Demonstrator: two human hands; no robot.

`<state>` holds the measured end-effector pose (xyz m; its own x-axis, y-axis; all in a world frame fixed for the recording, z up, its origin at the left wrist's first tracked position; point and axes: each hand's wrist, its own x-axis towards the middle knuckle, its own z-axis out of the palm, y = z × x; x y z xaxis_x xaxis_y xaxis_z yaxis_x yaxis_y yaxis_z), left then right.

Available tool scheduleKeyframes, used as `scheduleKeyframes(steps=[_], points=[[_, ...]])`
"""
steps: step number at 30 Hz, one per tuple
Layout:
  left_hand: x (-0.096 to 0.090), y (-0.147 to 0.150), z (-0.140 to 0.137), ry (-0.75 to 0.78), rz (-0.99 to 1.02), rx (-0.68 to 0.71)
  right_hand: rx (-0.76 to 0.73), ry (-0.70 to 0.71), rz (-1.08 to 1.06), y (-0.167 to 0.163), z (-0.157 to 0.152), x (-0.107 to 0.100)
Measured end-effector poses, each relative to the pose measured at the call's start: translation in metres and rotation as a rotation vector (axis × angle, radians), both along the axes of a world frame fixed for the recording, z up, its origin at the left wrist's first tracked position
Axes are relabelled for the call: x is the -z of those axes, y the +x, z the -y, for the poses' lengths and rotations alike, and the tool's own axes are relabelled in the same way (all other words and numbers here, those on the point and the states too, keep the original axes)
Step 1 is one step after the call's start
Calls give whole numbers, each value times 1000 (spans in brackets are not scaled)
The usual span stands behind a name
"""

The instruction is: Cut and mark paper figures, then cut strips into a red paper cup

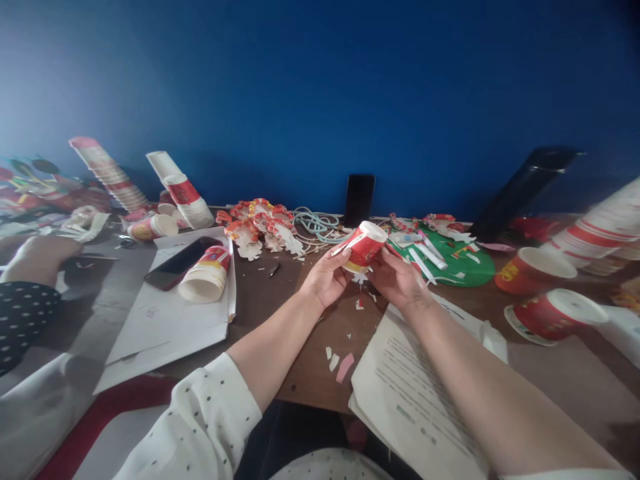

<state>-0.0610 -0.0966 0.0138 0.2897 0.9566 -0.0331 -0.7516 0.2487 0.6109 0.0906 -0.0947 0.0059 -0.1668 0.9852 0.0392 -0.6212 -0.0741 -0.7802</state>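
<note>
Between my hands, above the brown table, is a red paper cup (364,245) with its white base tilted up to the right. My left hand (327,277) grips its left side, thumb along the red wall. On the right side my right hand (400,275) closes its fingers against the cup, partly hidden behind it. Small paper scraps (334,360) lie on the table below, near my wrists. Behind the cup sits a round green mat (467,257) with white strips and a tube on it.
Printed sheets (407,380) lie under my right forearm. Left are a white box lid (165,327), a phone (175,263) and nested cups (205,277). A pile of cut red-and-white paper (265,227) is behind. Another person's arm (37,260) rests far left; cups (560,317) stand right.
</note>
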Motion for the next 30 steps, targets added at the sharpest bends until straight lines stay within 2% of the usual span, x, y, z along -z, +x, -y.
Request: scheduleKeyframes(steps=[6, 10, 12, 14, 18, 21, 26, 30], points=[[0, 4, -1, -58, -22, -129, 19, -5, 77, -9, 0, 1], [0, 6, -2, -84, -44, -255, 71, 94, 415, -17, 8, -1], [1, 5, -2, -75, -52, -273, 153, 149, 597, -17, 10, 1], [2, 4, -2, -59, -66, -278, 250, 162, 663, -14, 8, 6], [3, 5, -3, -40, -102, -310, 352, 142, 500, -7, -3, 20], [4, 6, -2, -35, -139, -329, 399, 119, 387, -7, -7, 22], [3, 8, -1, -31, -192, -232, 429, 41, 237, -13, -4, 11], [-1, 4, 1, -87, -231, -137, 341, 55, 142, -16, -1, 2]])
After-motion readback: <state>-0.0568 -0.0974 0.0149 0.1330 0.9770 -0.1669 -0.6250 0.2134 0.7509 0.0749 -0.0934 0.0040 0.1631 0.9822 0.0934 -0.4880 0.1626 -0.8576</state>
